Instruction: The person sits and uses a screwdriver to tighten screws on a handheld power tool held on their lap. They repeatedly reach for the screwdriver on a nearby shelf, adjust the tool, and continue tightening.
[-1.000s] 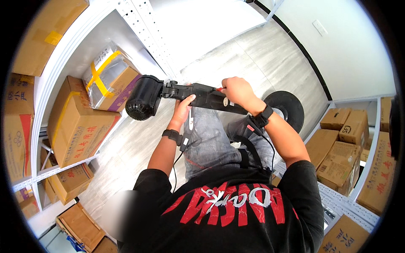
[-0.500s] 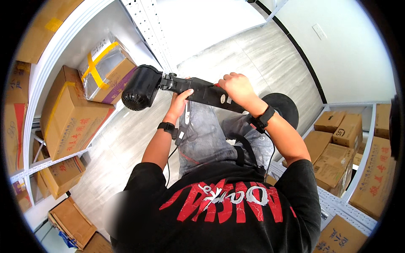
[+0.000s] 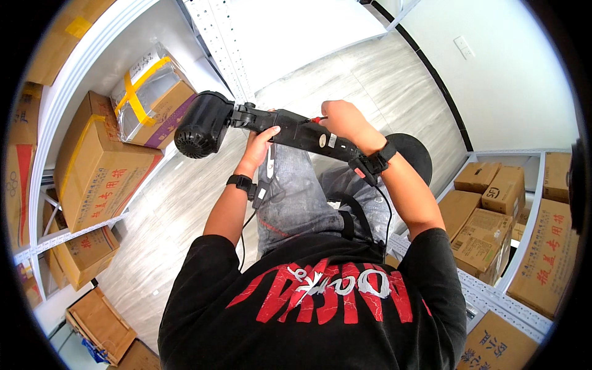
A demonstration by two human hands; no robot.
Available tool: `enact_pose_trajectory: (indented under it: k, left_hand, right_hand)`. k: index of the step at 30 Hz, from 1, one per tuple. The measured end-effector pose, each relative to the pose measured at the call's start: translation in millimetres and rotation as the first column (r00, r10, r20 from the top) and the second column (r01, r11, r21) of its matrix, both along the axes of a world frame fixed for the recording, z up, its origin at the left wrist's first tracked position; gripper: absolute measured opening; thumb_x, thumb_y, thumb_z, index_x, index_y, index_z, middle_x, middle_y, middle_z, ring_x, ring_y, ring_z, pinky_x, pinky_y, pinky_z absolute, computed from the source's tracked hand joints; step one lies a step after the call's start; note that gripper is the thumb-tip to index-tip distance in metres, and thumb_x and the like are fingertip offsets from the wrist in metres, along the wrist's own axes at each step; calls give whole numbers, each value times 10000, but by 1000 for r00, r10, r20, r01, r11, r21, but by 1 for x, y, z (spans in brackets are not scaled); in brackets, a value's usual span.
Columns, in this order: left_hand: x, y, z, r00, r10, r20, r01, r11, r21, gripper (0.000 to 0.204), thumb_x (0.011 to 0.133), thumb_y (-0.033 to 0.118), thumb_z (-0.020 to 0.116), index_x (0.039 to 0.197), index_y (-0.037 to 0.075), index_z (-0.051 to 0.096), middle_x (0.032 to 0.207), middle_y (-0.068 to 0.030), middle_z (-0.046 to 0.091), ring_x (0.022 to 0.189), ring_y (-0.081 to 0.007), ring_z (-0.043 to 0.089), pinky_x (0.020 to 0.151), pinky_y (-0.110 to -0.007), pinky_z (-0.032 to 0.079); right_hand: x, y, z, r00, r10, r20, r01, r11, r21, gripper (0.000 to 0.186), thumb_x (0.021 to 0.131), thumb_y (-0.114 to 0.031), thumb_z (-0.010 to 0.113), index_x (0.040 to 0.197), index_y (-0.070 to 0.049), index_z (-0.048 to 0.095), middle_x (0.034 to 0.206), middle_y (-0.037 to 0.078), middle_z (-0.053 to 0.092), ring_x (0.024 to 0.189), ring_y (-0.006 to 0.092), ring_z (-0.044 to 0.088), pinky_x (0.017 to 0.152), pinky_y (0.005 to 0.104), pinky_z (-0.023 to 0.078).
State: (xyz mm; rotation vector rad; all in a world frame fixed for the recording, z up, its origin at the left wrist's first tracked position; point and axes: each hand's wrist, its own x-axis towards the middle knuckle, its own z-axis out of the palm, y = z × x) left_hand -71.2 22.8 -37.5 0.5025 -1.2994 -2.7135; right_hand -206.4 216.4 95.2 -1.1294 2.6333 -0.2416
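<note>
A long black appliance (image 3: 308,133) that looks like a pedestal fan lies tilted across my lap. At its left end is a hinged black motor housing (image 3: 203,126) with vent slots, and a round black base (image 3: 412,159) shows beyond my right forearm. My left hand (image 3: 259,144) grips the column close to the hinge, thumb on top. Closed above the column, my right hand (image 3: 345,123) holds a small red-handled tool (image 3: 319,119), seemingly a screwdriver. Its thin dark shaft points left along the column's upper face; the tip is hard to make out.
White shelving with cardboard boxes (image 3: 102,166) stands on the left. More boxes (image 3: 481,237) fill a low rack at right. A white panel (image 3: 296,37) and a perforated upright (image 3: 219,37) are ahead. Black cords (image 3: 390,216) hang from both wrist devices.
My right hand has shifted slightly, showing more of the red-handled tool. The column and motor housing have moved a little left in view. My left hand keeps its grip.
</note>
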Motion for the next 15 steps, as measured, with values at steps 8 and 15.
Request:
enact_pose_trajectory:
  k: [8, 15]
  left_hand:
    - [0, -3, -2, 999, -49, -24, 48, 999, -24, 574, 848, 68, 618, 1394, 56, 445, 1303, -100, 546, 1202, -219, 535, 1034, -366, 422]
    - [1, -2, 5, 999, -54, 0, 54, 998, -20, 583, 851, 77, 626, 1403, 50, 441, 1280, -105, 560, 1173, -215, 554, 1010, -364, 443]
  right_hand:
    - [9, 17, 16, 855, 410, -319, -438, 899, -19, 96, 815, -116, 589, 880, -99, 658, 820, 81, 605, 773, 292, 641, 683, 392, 539]
    - [10, 21, 4, 926, 290, -241, -304, 952, -24, 110, 793, -133, 605, 880, -102, 666, 749, 113, 634, 750, 302, 655, 651, 414, 531]
